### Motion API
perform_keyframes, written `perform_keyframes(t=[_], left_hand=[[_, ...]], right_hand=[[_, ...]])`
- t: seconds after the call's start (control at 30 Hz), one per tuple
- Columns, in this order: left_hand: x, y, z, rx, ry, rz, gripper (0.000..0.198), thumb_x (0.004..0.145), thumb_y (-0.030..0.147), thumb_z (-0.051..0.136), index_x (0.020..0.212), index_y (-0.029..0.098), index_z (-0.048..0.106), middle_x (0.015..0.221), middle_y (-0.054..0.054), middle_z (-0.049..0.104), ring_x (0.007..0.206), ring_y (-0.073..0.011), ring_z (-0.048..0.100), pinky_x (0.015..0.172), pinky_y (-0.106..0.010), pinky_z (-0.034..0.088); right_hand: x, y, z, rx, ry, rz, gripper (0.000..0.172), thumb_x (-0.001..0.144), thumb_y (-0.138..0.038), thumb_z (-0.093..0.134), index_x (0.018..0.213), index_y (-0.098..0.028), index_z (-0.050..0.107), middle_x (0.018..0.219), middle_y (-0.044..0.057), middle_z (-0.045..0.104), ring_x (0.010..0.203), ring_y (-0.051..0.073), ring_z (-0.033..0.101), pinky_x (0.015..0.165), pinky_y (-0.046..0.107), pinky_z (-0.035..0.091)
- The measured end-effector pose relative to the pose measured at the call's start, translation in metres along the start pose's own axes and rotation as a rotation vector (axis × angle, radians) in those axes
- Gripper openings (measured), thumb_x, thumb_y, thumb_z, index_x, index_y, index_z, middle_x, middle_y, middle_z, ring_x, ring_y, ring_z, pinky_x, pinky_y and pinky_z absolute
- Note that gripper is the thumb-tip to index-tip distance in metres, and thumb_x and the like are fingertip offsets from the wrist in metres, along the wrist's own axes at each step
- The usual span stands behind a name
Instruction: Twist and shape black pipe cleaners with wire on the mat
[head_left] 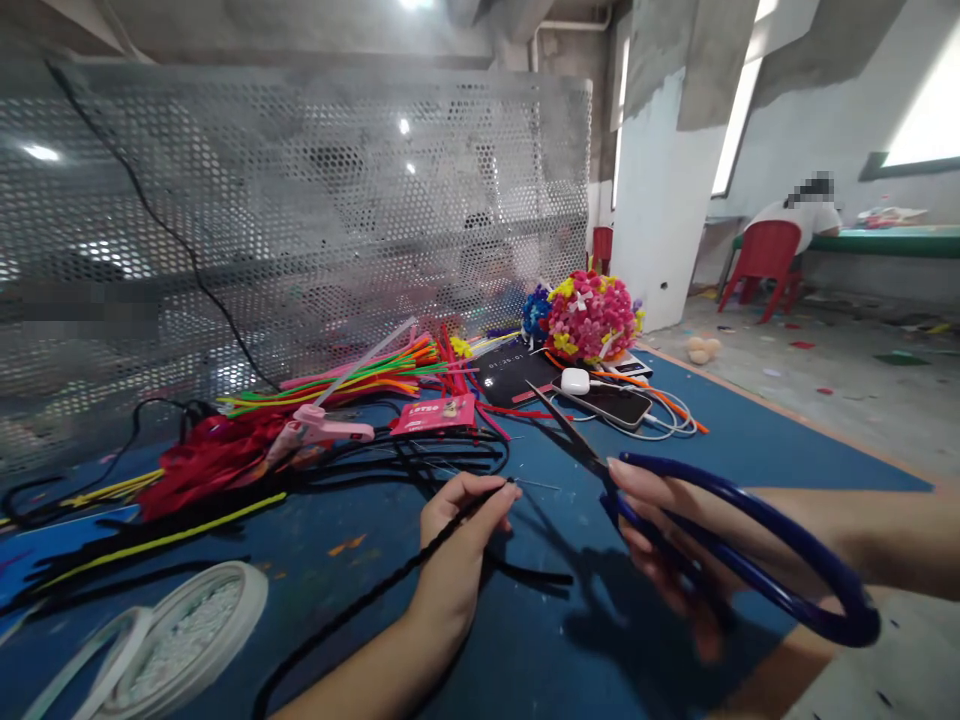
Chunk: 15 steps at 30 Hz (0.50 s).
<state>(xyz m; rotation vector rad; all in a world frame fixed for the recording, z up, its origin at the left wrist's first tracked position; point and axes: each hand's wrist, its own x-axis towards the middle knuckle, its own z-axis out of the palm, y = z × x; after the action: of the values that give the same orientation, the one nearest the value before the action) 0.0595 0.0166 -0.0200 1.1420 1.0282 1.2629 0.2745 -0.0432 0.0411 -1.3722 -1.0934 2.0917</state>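
My left hand (457, 555) pinches a black pipe cleaner (375, 592) between thumb and fingertips. The strand trails down across the wrist toward the bottom of the view. A thin bare wire (538, 485) sticks out to the right from those fingertips. In my right hand (649, 490) is a pair of scissors (574, 437) with large dark-blue handles. Its blades point up and left, above the table and apart from the wire. How far the blades are parted is hard to tell. Beneath my left hand lies another black pipe cleaner piece (529, 573).
On the blue table (795, 430) lie coloured pipe cleaners (360, 375), a pink glue gun (319, 425), red fabric (199, 455), a phone (611, 402) with cables and a roll of white tape (202, 635). A pink flower ball (592, 315) stands behind. A person (802, 215) sits far right.
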Motion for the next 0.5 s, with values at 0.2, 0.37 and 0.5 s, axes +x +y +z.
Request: perform_keyframes(t=[0.2,0.37,0.5], left_hand=[[-0.004,0.002,0.002,0.027,-0.014,0.070,0.012,0.061,0.021,0.077,0.067,0.019,0.067,0.067,0.003,0.061,0.061,-0.0089,0.051,0.060,-0.018,0.040],[-0.007,0.005,0.003,0.074,-0.077,0.145,0.009,0.062,0.020,0.076,0.061,0.019,0.067,0.071,0.002,0.060,0.072,-0.0126,0.055,0.070,-0.021,0.042],[-0.008,0.005,0.003,0.074,-0.074,0.158,0.009,0.061,0.019,0.076,0.059,0.018,0.067,0.072,0.001,0.059,0.072,-0.0135,0.054,0.071,-0.023,0.041]], right_hand=[[0.015,0.022,0.013,0.260,-0.129,0.330,0.069,0.069,-0.083,0.031,0.069,-0.017,0.051,0.058,-0.001,0.048,0.042,0.008,0.045,0.036,0.018,0.040],[0.016,0.010,0.026,0.223,-0.119,0.325,0.074,0.067,-0.085,0.025,0.067,-0.016,0.049,0.057,0.000,0.047,0.041,0.008,0.045,0.036,0.018,0.038],[0.012,-0.002,0.035,0.184,-0.084,0.365,0.073,0.066,-0.086,0.026,0.066,-0.016,0.047,0.055,-0.001,0.045,0.038,0.007,0.042,0.033,0.016,0.034]])
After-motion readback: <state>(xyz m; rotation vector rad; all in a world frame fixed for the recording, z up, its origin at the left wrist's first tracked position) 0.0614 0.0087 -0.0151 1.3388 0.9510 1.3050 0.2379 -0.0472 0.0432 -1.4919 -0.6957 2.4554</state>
